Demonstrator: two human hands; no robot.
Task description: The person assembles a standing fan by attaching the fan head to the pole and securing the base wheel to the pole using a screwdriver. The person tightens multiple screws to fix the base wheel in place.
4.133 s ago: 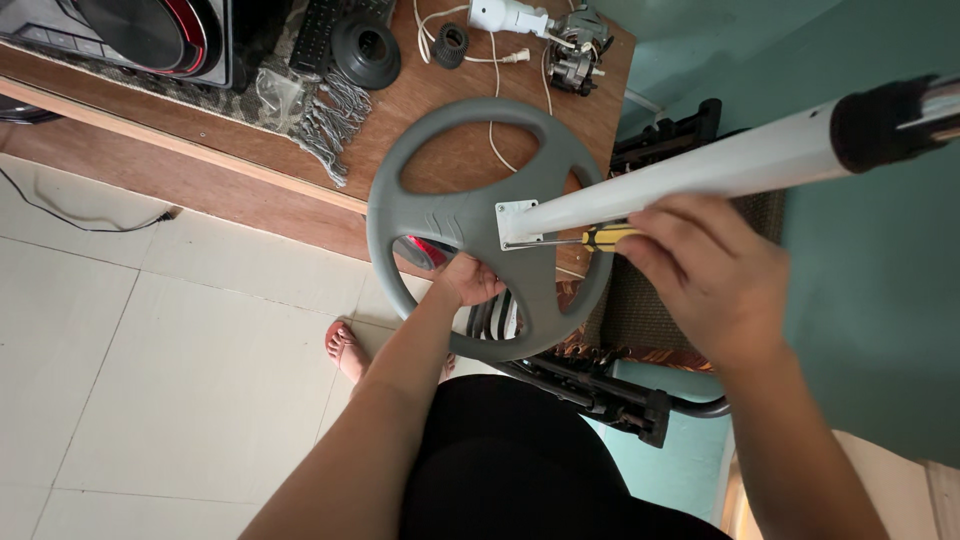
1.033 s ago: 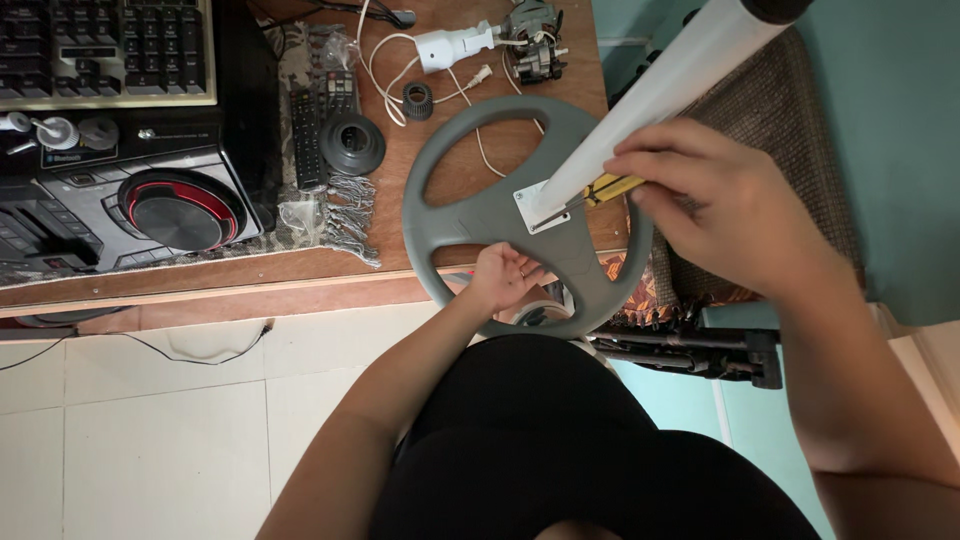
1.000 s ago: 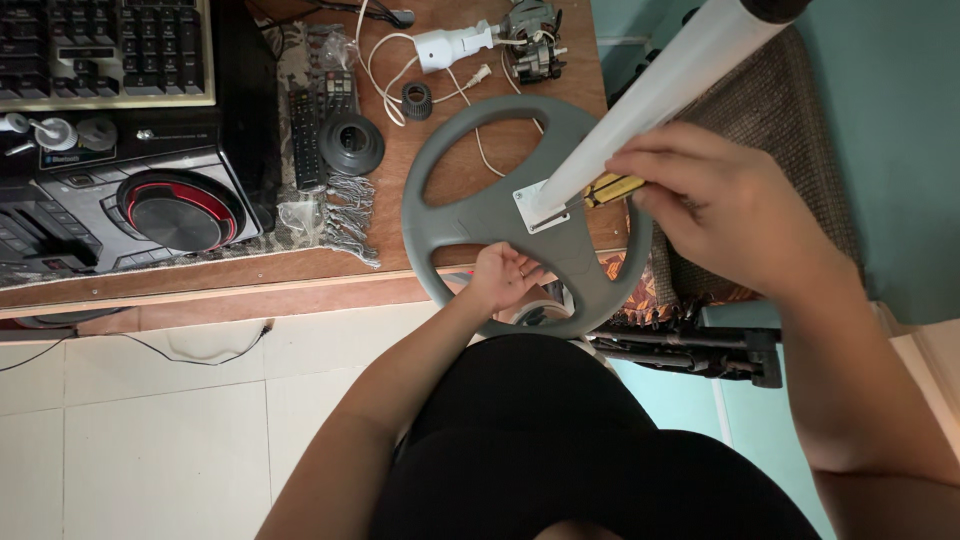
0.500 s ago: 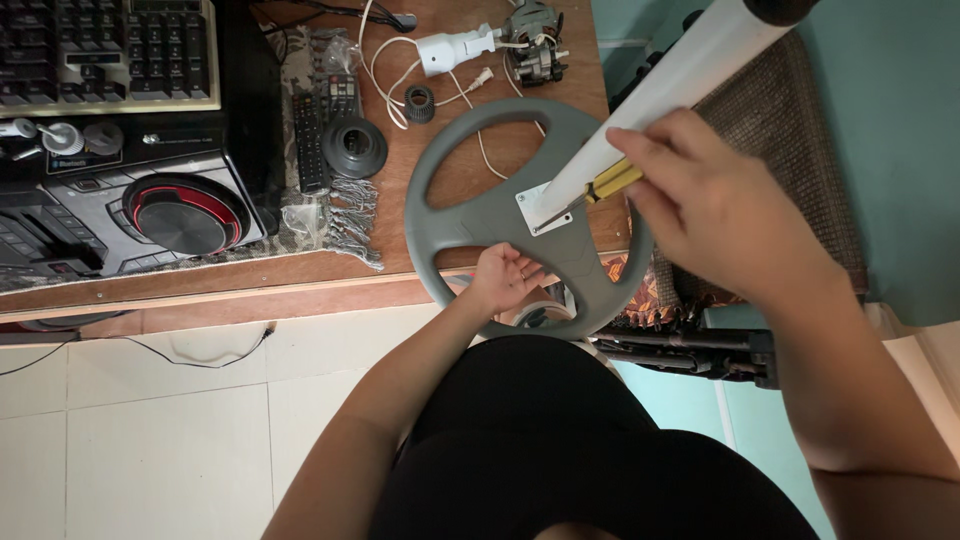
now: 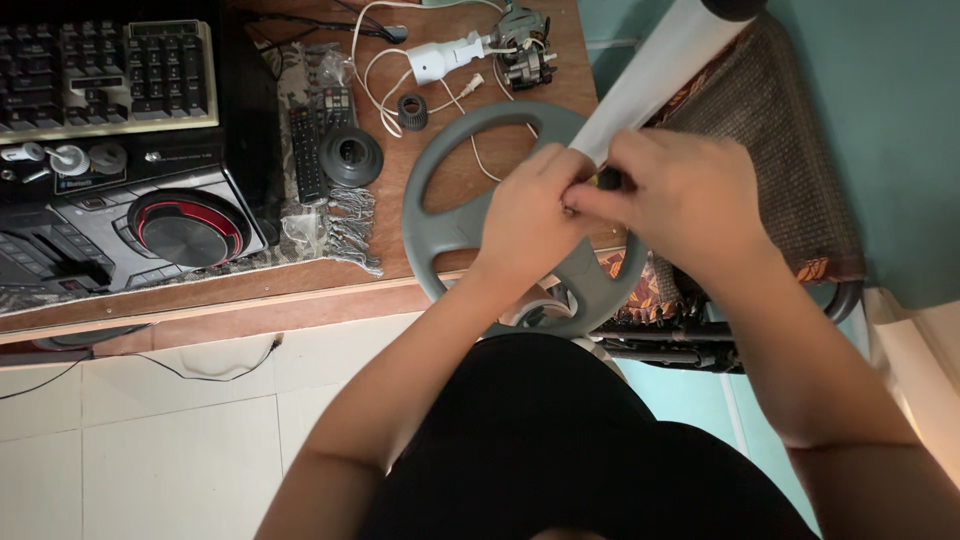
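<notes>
Far left, on the wooden table (image 5: 440, 262): a keyboard (image 5: 105, 75) is seen at the top edge, and below it a black audio unit with a red-ringed round dial (image 5: 180, 225). A fringed cloth (image 5: 335, 235) lies under these things.

Next to the right: a black remote control (image 5: 303, 150) is laid lengthwise, with a round black cap-like part (image 5: 350, 157) just beside it and a small black toothed ring (image 5: 411, 110) a little above. A white plastic fitting with white cord (image 5: 440, 58) and a small bare motor part (image 5: 525, 55) are seen near the top of the table.

Centre: a grey ring-shaped base with spokes (image 5: 440, 215) is held over the table's front edge, its hub hidden under the hands. The left hand (image 5: 530, 215) is laid over the hub, fingers curled and pinched toward the right hand; what is pinched cannot be made out. The two hands are touching.

Right of centre: the right hand (image 5: 680, 200) is clenched around a tool, of which only a dark tip (image 5: 608, 180) is seen. A white pole (image 5: 655, 75) is seen rising from the hub toward the upper right.

Far right: a woven brown chair seat (image 5: 790, 170) is set against a teal wall (image 5: 890, 120).
</notes>
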